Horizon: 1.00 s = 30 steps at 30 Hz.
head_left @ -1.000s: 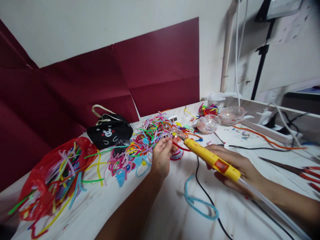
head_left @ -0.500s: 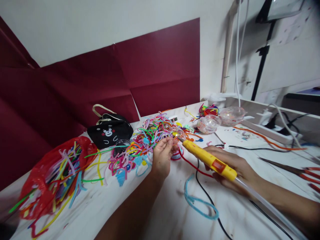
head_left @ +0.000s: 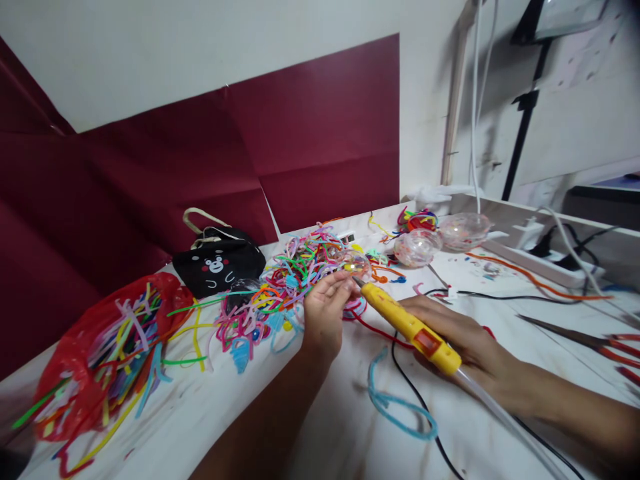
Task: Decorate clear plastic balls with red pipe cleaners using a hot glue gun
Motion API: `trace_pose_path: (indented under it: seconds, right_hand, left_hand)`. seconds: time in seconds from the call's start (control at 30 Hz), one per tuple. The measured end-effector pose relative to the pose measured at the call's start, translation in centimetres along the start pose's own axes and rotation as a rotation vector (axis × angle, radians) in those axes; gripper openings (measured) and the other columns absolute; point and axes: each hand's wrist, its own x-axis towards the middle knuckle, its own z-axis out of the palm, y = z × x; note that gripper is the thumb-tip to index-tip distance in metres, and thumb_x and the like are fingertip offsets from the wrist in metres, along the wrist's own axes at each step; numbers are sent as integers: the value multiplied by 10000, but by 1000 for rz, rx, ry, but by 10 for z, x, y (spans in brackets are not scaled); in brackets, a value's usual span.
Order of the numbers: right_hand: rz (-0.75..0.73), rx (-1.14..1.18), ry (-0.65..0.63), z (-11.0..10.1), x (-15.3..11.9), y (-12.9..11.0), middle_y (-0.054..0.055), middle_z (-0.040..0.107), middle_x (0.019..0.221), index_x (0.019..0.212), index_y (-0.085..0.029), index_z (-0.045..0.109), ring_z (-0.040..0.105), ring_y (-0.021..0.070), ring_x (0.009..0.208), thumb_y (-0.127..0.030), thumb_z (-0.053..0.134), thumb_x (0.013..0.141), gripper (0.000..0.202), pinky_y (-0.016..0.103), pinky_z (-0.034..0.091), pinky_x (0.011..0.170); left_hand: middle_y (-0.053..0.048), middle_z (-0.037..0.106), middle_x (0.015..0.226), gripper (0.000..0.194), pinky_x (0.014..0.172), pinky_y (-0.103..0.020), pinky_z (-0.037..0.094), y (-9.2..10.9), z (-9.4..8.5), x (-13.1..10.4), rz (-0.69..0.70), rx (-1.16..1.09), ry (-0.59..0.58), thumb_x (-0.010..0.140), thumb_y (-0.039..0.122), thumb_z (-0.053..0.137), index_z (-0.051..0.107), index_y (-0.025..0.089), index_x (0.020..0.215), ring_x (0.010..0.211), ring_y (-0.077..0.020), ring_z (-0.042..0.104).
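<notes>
My right hand [head_left: 460, 333] is wrapped round a yellow hot glue gun [head_left: 400, 320], with a clear glue stick [head_left: 500, 407] poking out of its back end. The gun's nozzle is right by the fingertips of my left hand [head_left: 325, 310], which are pinched together. Whatever they hold is hidden. Just beyond the fingertips is a clear plastic ball [head_left: 361, 267] with something yellow in it; whether my left hand touches it I cannot tell. A red pipe cleaner [head_left: 377, 331] runs from beside my left hand to beneath the right one.
A heap of colourful bent pipe cleaners [head_left: 300, 267] lies behind my left hand. Left are a red plastic bag [head_left: 65, 367] of pipe cleaners and a black pouch [head_left: 220, 263]. A light blue pipe cleaner [head_left: 400, 403], black cable [head_left: 417, 393], scissors [head_left: 595, 343] and clear balls [head_left: 417, 248] lie rightward.
The glue gun and my right hand have shifted slightly left, bringing the nozzle closer to my left fingertips. A bit of red now shows past the right hand. My left hand has barely moved.
</notes>
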Motion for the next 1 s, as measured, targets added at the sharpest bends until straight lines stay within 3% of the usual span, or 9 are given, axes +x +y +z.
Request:
trace_pose_path:
  seconds: [0.13,0.47,0.77,1.0]
  right_hand:
    - [6,-14,-22,-1,1,-4,94,724,1323,1463,-326,609,701,252,1213,-239,606,1034,438,319,625,934]
    - [5,3,8,3,-2,2,108,734,1310,1425,-316,656,721,259,1185,-247,635,1029,402,350,652,912]
    - [53,51,12,6,-7,10,85,711,1329,1385,-354,667,694,272,1203,-246,668,1002,398,368,632,929]
    - [76,62,31,6,-8,10,79,724,1174,1336,-342,685,695,271,1128,-273,646,1019,327,337,625,826]
  left_hand:
    - [-30,770,775,356,728,-262,545,1,2,-2,28,7,9,617,272,969,751,178,882,701,-139,703]
    - [-94,826,884,342,816,-327,574,1,2,-3,100,79,97,614,236,952,791,167,908,808,-207,768]
    - [-75,822,841,345,801,-305,599,0,4,-7,143,118,113,622,194,935,807,169,942,817,-209,784]
    - [-42,806,777,351,755,-276,610,2,8,-10,179,130,114,592,192,935,808,177,919,772,-190,775]
